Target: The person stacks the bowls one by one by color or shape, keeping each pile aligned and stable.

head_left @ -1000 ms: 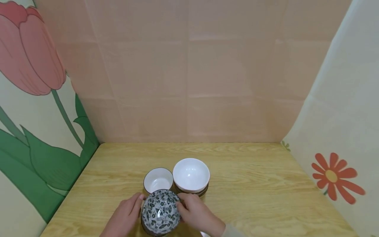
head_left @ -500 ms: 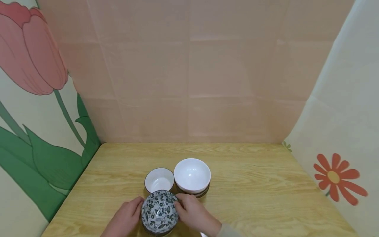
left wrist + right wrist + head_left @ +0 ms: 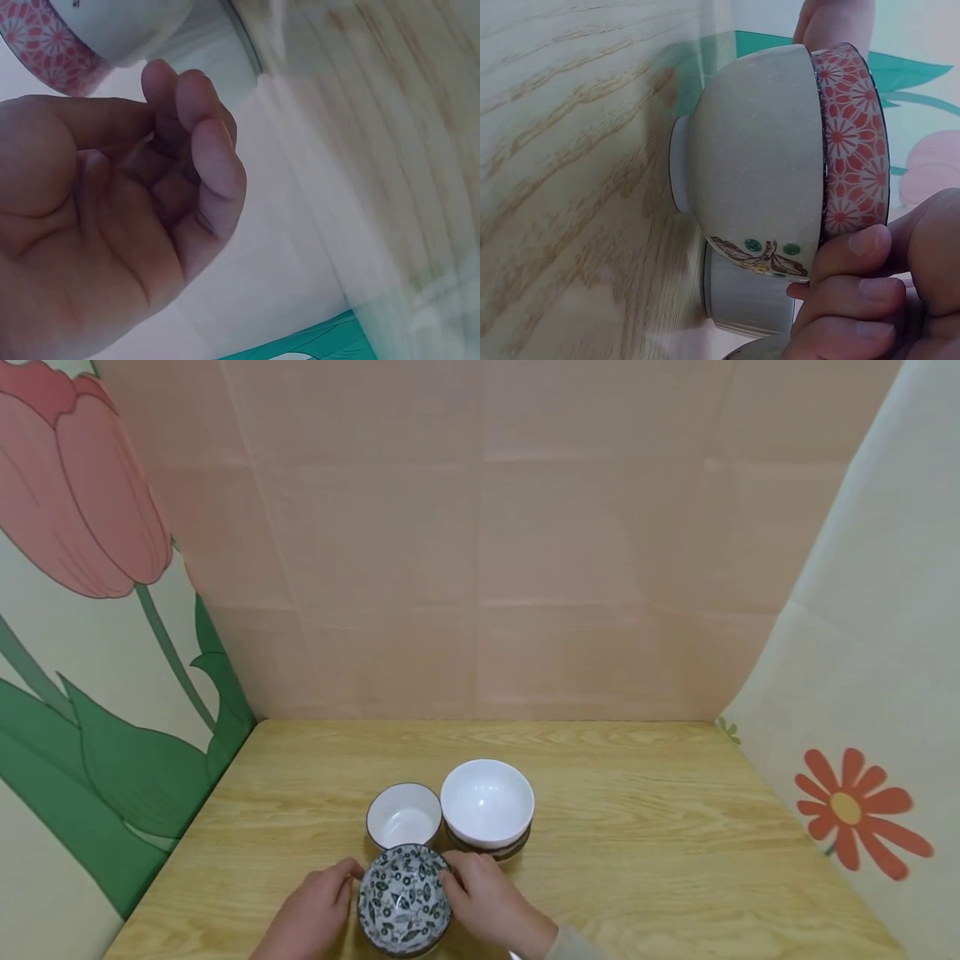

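Observation:
A bowl with a dark leafy print inside (image 3: 405, 902) is upright near the table's front edge in the head view. Outside, the right wrist view shows it cream-coloured, with a red flower-pattern band (image 3: 847, 142) below the rim and a pale foot at the wood. My right hand (image 3: 495, 897) pinches its right rim between thumb and fingers. My left hand (image 3: 311, 910) is at its left side, index fingertip close to the rim; contact is unclear. In the left wrist view, that hand's fingers (image 3: 214, 161) curl loosely around nothing, beside the bowl (image 3: 52, 45).
Just behind stands a small white bowl with a dark rim (image 3: 405, 814). To its right a larger white bowl (image 3: 487, 802) sits on a brown-edged bowl (image 3: 516, 847). A wood-grain table (image 3: 675, 843) extends around them. Patterned cloth panels (image 3: 135, 727) rise at the sides.
My left hand has drawn slightly left, and a narrow gap shows between its palm side and the bowl. My right hand stays on the rim. The bowls behind keep their places.

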{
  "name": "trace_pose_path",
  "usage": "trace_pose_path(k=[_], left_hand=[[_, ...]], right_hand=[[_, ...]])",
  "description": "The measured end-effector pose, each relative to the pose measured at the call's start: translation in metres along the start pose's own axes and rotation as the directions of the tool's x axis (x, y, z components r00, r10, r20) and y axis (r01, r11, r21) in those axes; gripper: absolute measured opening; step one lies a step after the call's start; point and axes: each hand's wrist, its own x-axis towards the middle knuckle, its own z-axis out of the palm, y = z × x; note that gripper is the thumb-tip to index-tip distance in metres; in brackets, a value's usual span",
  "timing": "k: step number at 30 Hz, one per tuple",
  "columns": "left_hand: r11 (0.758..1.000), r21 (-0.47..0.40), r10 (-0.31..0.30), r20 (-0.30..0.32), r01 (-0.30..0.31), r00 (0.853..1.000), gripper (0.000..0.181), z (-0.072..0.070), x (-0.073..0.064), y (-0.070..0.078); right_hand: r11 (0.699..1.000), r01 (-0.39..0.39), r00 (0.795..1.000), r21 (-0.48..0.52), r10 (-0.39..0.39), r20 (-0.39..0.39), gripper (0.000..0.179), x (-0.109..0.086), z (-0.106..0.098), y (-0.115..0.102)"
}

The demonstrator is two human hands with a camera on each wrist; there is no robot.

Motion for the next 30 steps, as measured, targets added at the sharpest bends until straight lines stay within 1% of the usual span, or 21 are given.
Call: trace_pose_path(k=[5, 8, 11, 13, 16, 19, 21, 24, 27, 30], left_hand=[[0.996, 0.069, -0.052, -0.022, 0.053, 0.998, 0.014, -0.001, 0.0, 0.0], [0.991, 0.12, -0.05, -0.044, 0.055, 0.998, 0.012, 0.0, 0.0, -0.002], [0.986, 0.155, -0.047, -0.059, 0.056, 0.997, 0.018, 0.002, -0.001, -0.006], [0.985, 0.158, -0.062, -0.052, 0.07, 0.997, 0.022, 0.003, -0.001, -0.008], [0.986, 0.136, -0.099, -0.016, 0.101, 0.995, 0.029, 0.004, -0.001, -0.009], [0.985, 0.118, -0.128, 0.01, 0.126, 0.992, 0.034, 0.004, 0.0, -0.009], [0.985, 0.12, -0.13, 0.012, 0.128, 0.991, 0.036, 0.004, 0.0, -0.008], [0.984, 0.143, -0.11, -0.004, 0.109, 0.994, 0.033, 0.004, 0.0, -0.008], [0.983, 0.162, -0.09, -0.015, 0.092, 0.996, 0.027, 0.004, 0.0, -0.009], [0.983, 0.166, -0.084, -0.013, 0.085, 0.996, 0.023, 0.005, 0.001, -0.008]], right_hand=[[1.0, -0.007, 1.0, -0.01, 0.007, 0.007, 0.014, 0.001, 0.0, 0.001], [1.0, -0.001, 1.0, -0.019, 0.001, 0.001, 0.014, 0.001, 0.0, 0.002], [1.0, -0.003, 1.0, -0.018, 0.003, 0.002, 0.014, 0.001, 0.001, 0.003], [1.0, -0.026, 0.999, 0.007, 0.026, 0.023, 0.015, 0.001, 0.0, 0.003], [0.996, -0.078, 0.995, 0.054, 0.074, 0.067, 0.017, 0.002, 0.0, 0.003], [0.992, -0.109, 0.991, 0.062, 0.103, 0.089, 0.018, 0.003, 0.0, 0.002], [0.994, -0.104, 0.992, 0.04, 0.1, 0.082, 0.019, 0.002, 0.0, 0.002], [0.996, -0.088, 0.994, 0.012, 0.087, 0.067, 0.019, 0.001, 0.0, 0.0], [0.997, -0.078, 0.995, 0.012, 0.077, 0.058, 0.016, 0.001, 0.001, -0.001], [0.996, -0.083, 0.995, 0.039, 0.081, 0.056, 0.014, 0.002, 0.001, -0.001]])
